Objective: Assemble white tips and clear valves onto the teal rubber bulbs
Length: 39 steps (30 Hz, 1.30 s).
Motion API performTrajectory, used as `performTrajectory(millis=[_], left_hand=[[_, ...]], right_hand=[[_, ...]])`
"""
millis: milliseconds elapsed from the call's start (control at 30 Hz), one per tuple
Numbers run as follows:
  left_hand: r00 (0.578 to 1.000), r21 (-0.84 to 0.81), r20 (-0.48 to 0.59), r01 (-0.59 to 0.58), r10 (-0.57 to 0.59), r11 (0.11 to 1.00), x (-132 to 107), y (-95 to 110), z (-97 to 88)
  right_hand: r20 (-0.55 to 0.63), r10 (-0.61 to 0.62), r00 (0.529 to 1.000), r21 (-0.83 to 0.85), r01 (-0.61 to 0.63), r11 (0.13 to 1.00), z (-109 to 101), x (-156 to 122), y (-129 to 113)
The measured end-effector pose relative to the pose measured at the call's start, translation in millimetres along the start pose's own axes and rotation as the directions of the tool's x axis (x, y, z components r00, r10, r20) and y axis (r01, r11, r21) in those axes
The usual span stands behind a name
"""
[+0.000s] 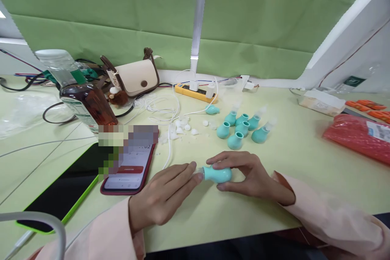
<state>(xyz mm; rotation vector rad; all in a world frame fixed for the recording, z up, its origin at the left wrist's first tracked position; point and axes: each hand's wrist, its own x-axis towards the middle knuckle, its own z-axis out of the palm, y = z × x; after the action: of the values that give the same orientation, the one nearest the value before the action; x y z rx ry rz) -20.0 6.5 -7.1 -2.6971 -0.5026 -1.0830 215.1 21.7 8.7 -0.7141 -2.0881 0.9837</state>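
Observation:
A teal rubber squeeze bulb (pixel 217 174) lies on its side between my hands, low over the near part of the table. My right hand (pixel 246 172) is closed around its round end, thumb below and fingers above. My left hand (pixel 170 189) pinches the clear plastic tip (pixel 200 170) at the bulb's neck; the fingers partly hide this tip. Beyond my hands stands a group of similar teal bulbs (pixel 235 141). Some have open necks, and others carry clear tips (pixel 270 124). One more bulb (pixel 212 109) lies tipped over behind them.
Small whitish pieces (pixel 183 126) lie beside a white cable. To the left are a red-cased phone (pixel 128 180), a green-edged phone (pixel 70 183) and a bottle of dark liquid (pixel 88 101). A handbag (pixel 134 77) and yellow power strip (pixel 195 93) sit behind; a red package (pixel 359 136) is at right.

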Motion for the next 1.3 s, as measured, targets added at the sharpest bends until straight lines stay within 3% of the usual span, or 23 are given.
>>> performTrajectory(millis=[100, 200, 267, 400, 500, 567, 633, 700, 767, 867, 933, 967, 1100, 1167, 1233, 1300], left_hand=[[1.0, -0.029, 0.025, 0.012, -0.011, 1.0, 0.3, 0.2, -1.9], [0.999, -0.083, 0.012, 0.037, -0.036, 0.996, 0.3, 1.3, -1.4], [0.998, -0.102, -0.009, 0.055, -0.056, 0.993, -1.6, 2.0, 0.3], [0.992, -0.125, 0.001, 0.122, -0.123, 0.985, -6.2, 4.9, 4.7], [0.963, -0.178, -0.044, 0.255, -0.267, 0.95, -2.0, 9.3, 6.6], [0.884, -0.305, -0.043, 0.431, -0.465, 0.849, 5.8, 12.0, 6.6], [0.699, -0.488, 0.151, 0.668, -0.7, 0.562, 15.2, 12.7, 5.9], [0.545, -0.598, 0.396, 0.764, -0.739, 0.242, 22.9, 11.2, 5.5], [0.472, -0.646, 0.532, 0.763, -0.703, 0.024, 26.9, 8.7, 6.0], [0.443, -0.687, 0.569, 0.718, -0.693, -0.106, 26.3, 7.2, 8.1], [0.452, -0.688, 0.549, 0.723, -0.703, -0.072, 23.4, 8.8, 9.6], [0.472, -0.68, 0.517, 0.733, -0.714, -0.008, 21.8, 10.1, 10.3], [0.64, -0.584, 0.287, 0.707, -0.713, 0.399, 16.8, 14.7, 10.8], [0.717, -0.539, 0.215, 0.653, -0.663, 0.532, 16.7, 15.3, 9.3], [0.743, -0.528, 0.229, 0.638, -0.629, 0.561, 18.3, 15.3, 7.1], [0.705, -0.536, 0.324, 0.687, -0.631, 0.491, 20.6, 15.3, 5.1]], right_hand=[[0.029, -0.148, 0.988, -0.118, 0.151, 0.981, 1.3, -2.6, 0.5], [0.054, -0.202, 0.978, -0.19, 0.209, 0.959, 4.4, -3.3, -1.1], [-0.003, -0.16, 0.987, -0.203, 0.156, 0.967, 8.6, -2.7, -3.5], [-0.039, 0.112, 0.993, -0.052, -0.114, 0.992, 17.8, 0.3, -5.9], [-0.076, 0.12, 0.99, -0.073, -0.126, 0.989, 20.4, 1.5, -4.8], [-0.121, 0.013, 0.993, -0.185, -0.036, 0.982, 20.7, 1.0, -3.5], [-0.103, -0.093, 0.99, -0.285, 0.06, 0.957, 21.2, -0.5, -1.8], [-0.053, -0.155, 0.986, -0.355, 0.127, 0.926, 22.2, -2.4, 0.2], [-0.018, -0.204, 0.979, -0.422, 0.178, 0.889, 23.3, -3.9, 2.1], [0.013, -0.208, 0.978, -0.487, 0.188, 0.853, 24.0, -4.3, 2.1], [0.005, -0.158, 0.987, -0.459, 0.143, 0.877, 23.6, -2.9, -0.2], [-0.013, -0.112, 0.994, -0.422, 0.096, 0.901, 23.2, -1.8, -1.9], [-0.046, 0.132, 0.99, -0.249, -0.139, 0.958, 21.4, 3.0, -7.0], [-0.02, 0.172, 0.985, -0.243, -0.172, 0.955, 20.4, 3.8, -7.8], [0.014, 0.142, 0.99, -0.289, -0.131, 0.948, 19.5, 3.3, -7.9], [0.049, 0.106, 0.993, -0.349, -0.082, 0.934, 18.9, 2.5, -8.1]])
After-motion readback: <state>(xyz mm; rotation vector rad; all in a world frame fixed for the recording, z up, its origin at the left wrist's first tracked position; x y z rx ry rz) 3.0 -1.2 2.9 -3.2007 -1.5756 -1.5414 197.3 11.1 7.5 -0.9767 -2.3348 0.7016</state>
